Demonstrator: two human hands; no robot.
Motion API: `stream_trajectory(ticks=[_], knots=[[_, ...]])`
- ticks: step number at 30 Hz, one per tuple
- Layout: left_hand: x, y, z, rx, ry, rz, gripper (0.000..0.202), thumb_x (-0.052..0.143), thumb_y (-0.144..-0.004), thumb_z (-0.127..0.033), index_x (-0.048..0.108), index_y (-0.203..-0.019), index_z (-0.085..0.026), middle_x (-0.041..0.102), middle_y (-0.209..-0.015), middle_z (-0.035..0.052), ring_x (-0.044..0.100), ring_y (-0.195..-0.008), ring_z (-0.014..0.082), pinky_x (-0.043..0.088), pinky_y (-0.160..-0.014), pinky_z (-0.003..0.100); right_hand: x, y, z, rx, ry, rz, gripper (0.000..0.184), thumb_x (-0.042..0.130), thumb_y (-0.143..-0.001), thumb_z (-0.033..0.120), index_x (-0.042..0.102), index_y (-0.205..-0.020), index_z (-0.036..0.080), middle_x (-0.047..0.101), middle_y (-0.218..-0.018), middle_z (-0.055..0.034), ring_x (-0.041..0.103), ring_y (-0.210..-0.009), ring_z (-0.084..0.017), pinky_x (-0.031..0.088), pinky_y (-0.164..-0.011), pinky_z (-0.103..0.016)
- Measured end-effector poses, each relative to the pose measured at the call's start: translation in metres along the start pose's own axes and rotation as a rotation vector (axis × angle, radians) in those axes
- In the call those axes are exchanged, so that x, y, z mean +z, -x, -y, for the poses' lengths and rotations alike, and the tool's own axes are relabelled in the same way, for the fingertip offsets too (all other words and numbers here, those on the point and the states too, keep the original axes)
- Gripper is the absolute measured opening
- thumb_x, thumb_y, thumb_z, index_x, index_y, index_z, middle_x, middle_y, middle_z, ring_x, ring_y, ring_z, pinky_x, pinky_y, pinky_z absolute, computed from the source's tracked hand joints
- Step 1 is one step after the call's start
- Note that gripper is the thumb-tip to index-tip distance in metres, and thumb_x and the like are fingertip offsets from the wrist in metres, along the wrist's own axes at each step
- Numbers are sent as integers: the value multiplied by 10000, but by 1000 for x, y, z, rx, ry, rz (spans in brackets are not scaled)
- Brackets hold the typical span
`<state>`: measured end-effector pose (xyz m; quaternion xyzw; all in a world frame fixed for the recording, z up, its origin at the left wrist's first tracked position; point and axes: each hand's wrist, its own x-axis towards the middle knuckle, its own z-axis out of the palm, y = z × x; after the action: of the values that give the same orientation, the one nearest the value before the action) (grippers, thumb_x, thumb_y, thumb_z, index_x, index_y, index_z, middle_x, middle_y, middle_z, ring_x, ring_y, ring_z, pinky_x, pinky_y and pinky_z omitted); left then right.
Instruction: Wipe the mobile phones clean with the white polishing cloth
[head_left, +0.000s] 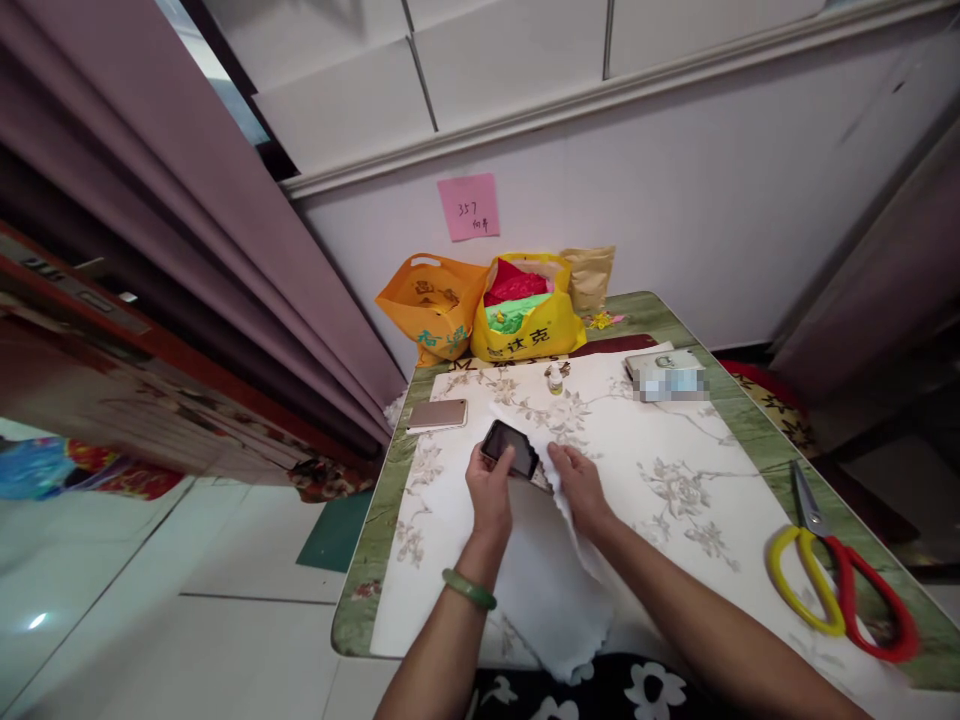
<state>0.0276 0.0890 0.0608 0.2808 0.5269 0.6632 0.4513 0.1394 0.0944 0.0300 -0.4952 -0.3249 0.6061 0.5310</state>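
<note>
Black-rimmed phone (513,443), left hand (490,487) clasping it, right hand (579,486) pinching white scalloped cloth (551,590)

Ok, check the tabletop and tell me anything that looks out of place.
Small yellow bits lie loose by the brown packet at the back of the table, like stray scraps; they're too small to identify. No spill shows: the little bottle stands upright. The held phone and cloth show no clear damage.
</note>
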Motion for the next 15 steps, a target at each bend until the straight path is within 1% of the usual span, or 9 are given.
stream_trajectory(ticks=[2, 3, 6, 9, 10, 11, 12, 13, 15], knots=[[-13, 8, -13, -13, -96, 107, 386, 798, -630, -298, 623, -944, -157, 661, -806, 10, 575, -665, 114, 484, -604, 222, -6, -12, 8, 9, -38, -13, 434, 654, -728, 590, 604, -815, 168, 573, -629, 19, 476, -540, -126, 409, -527, -240], [-19, 12, -19, -42, -120, 163, 388, 801, -632, -302, 627, -947, -159, 664, -817, 20, 575, -661, 121, 491, -582, 226, -9, -16, 12, -14, -39, -16, 437, 657, -723, 590, 605, -822, 168, 575, -636, 20, 476, -548, -127, 411, -532, -239], [-36, 18, -35, -222, -167, 369, 317, 763, -687, -367, 653, -885, -146, 661, -799, 52, 584, -651, 147, 520, -549, 255, -16, -24, 24, -124, 63, 2, 395, 631, -750, 573, 611, -800, 181, 565, -630, 25, 458, -563, -131, 396, -531, -234], [-44, 16, -42, -451, -283, 632, 324, 708, -740, -430, 681, -853, -128, 639, -714, 66, 590, -611, 167, 490, -496, 251, -19, -21, 33, -246, 246, 149, 330, 623, -779, 515, 614, -706, 193, 549, -615, 25, 453, -584, -136, 374, -544, -235], [-44, 14, -41, -494, -330, 707, 325, 710, -739, -427, 687, -864, -127, 637, -704, 64, 586, -599, 165, 466, -488, 240, -18, -20, 35, -282, 301, 210, 315, 627, -782, 496, 623, -691, 195, 552, -619, 24, 460, -595, -137, 374, -557, -237], [-42, 13, -39, -505, -376, 757, 313, 720, -732, -413, 692, -858, -128, 634, -695, 56, 574, -586, 155, 439, -487, 227, -17, -17, 36, -314, 346, 260, 300, 631, -783, 480, 635, -688, 195, 560, -627, 22, 469, -608, -139, 376, -571, -238], [-39, 12, -36, -481, -416, 777, 291, 729, -725, -396, 692, -833, -129, 626, -683, 43, 552, -577, 140, 411, -494, 215, -14, -16, 37, -336, 374, 286, 291, 637, -781, 471, 646, -688, 195, 568, -634, 20, 478, -618, -140, 380, -582, -240], [-34, 11, -32, -432, -447, 771, 266, 733, -721, -382, 686, -784, -128, 610, -662, 28, 521, -568, 123, 385, -504, 207, -12, -14, 37, -336, 378, 285, 290, 641, -776, 471, 652, -689, 195, 574, -635, 18, 484, -620, -142, 384, -586, -242], [-23, 13, -23, -317, -452, 702, 264, 717, -733, -383, 657, -698, -129, 573, -627, 5, 470, -568, 104, 353, -526, 204, -6, -13, 37, -271, 288, 203, 320, 622, -780, 505, 651, -713, 193, 583, -630, 16, 497, -612, -148, 398, -577, -249]])
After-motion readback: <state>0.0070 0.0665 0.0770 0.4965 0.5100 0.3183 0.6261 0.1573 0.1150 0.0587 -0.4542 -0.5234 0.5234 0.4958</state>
